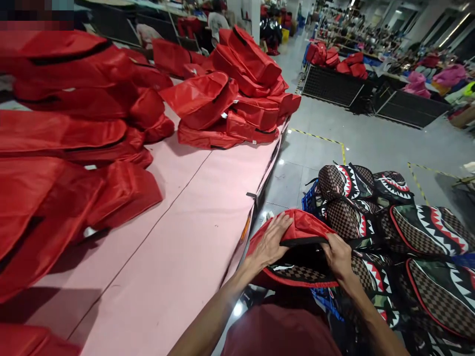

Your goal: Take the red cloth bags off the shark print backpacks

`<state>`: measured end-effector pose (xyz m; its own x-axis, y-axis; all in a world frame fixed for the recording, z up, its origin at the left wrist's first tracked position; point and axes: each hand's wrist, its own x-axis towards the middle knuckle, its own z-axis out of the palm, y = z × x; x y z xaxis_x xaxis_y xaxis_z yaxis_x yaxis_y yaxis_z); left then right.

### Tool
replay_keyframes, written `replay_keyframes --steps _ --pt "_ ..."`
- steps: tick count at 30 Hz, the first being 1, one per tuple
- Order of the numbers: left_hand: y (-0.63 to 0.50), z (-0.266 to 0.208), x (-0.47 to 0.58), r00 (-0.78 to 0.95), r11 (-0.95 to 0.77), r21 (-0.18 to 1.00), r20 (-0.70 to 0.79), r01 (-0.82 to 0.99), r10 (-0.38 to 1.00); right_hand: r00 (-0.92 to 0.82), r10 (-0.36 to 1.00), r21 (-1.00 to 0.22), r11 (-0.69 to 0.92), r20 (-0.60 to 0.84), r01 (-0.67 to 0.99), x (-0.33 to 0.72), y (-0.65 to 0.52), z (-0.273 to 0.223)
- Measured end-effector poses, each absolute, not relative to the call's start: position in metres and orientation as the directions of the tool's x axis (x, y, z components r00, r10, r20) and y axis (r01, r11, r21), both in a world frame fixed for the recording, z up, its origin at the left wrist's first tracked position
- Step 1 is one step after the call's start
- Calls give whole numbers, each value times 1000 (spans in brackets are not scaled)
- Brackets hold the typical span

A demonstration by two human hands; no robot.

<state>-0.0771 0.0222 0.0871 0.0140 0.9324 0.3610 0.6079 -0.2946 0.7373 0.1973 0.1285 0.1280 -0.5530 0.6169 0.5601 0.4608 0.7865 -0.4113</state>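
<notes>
Both my hands grip a backpack point(300, 228) with a red lining turned outward and a brown checkered shark-mouth print showing at its lower edge. My left hand point(270, 241) holds the left side of the red opening. On the right side of that opening, my right hand point(337, 254) pinches the black rim. I hold the backpack just off the right edge of the pink table point(178, 237), above a heap of shark-print backpacks point(404, 232).
Red inside-out backpacks lie piled on the table's left point(67, 148) and far end point(237, 94). A blue crate point(308, 198) sits under the shark-print heap. Grey floor with yellow tape point(334, 141) lies beyond, with dark wire bins point(334, 84) and other workstations further back.
</notes>
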Motion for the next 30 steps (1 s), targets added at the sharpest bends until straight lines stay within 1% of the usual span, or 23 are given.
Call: replay_keyframes --steps 3,5,7,10,12,14,16,19,21,23,25,27,28,30 --pt "72 74 -81 -49 -235 771 326 591 944 -529 733 -538 676 427 503 192 175 109" --pt "97 68 -84 -128 -180 789 310 587 942 -552 781 -629 591 291 505 184 206 102" --pt "118 67 -91 -205 -98 817 256 569 945 -593 794 -725 486 133 488 172 239 100" --pt "152 75 -107 -272 85 868 60 490 960 -650 755 -835 301 -87 461 146 293 99" --pt "178 77 -119 -297 191 898 -72 396 952 -660 713 -874 140 -237 465 122 327 91" --pt "202 71 -130 -330 285 913 -183 292 926 -624 679 -872 -48 -387 488 94 356 75" --pt "221 59 -140 -387 402 890 -301 214 872 -584 650 -848 -192 -487 495 65 374 55" --pt "229 45 -150 -448 526 835 -413 160 793 -561 634 -834 -276 -532 479 32 384 31" --pt "221 46 -153 -448 539 828 -429 152 785 -564 630 -834 -283 -534 474 27 382 26" --pt "205 55 -149 -411 532 839 -450 109 793 -575 626 -840 -279 -527 466 34 376 27" --pt "188 66 -140 -331 493 870 -461 15 823 -604 642 -870 -232 -473 435 50 368 31" --pt "174 73 -126 -277 448 891 -449 -71 849 -612 696 -906 -139 -377 400 65 360 31" --pt "169 73 -118 -283 436 897 -437 -70 854 -594 728 -909 -97 -342 404 69 355 28" --pt "166 66 -106 -344 437 900 -409 4 845 -532 780 -885 -59 -330 461 73 346 19"
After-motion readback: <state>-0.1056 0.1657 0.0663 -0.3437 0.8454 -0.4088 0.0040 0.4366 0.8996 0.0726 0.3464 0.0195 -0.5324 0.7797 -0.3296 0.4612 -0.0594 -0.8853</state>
